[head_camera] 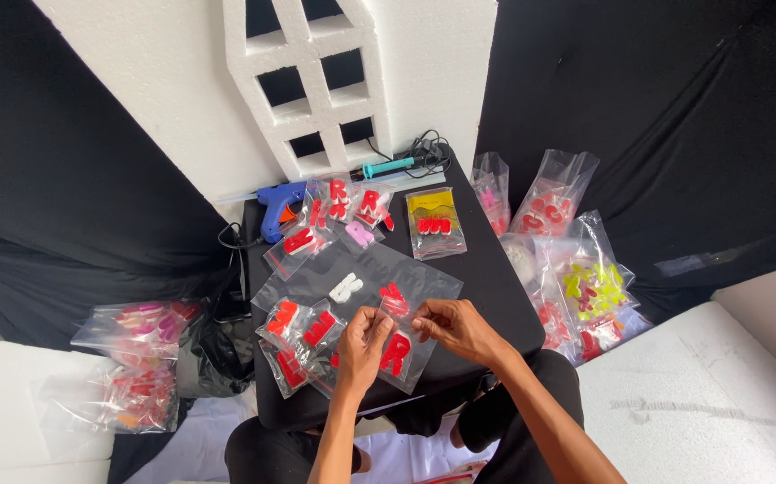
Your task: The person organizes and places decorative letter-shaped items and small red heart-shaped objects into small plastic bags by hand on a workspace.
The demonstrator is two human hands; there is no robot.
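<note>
While the left hand (363,339) pinches the small clear bag (398,351) with a red letter, right hand (453,326) grips its top edge; blue glue gun (278,203) sits well behind.

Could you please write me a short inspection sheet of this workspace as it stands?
Surface: small black table, mostly covered.
Job's things: small clear bag holding a red foam letter, pinched at its top by both hands.
Clutter: more letter bags, a white foam letter, blue glue gun, teal tool, bag piles beside the table.
Grippers: left hand and right hand both grip the bag.
Cables: black cord bundle at the back.
Surroundings: white foam lattice, black cloth.
</note>
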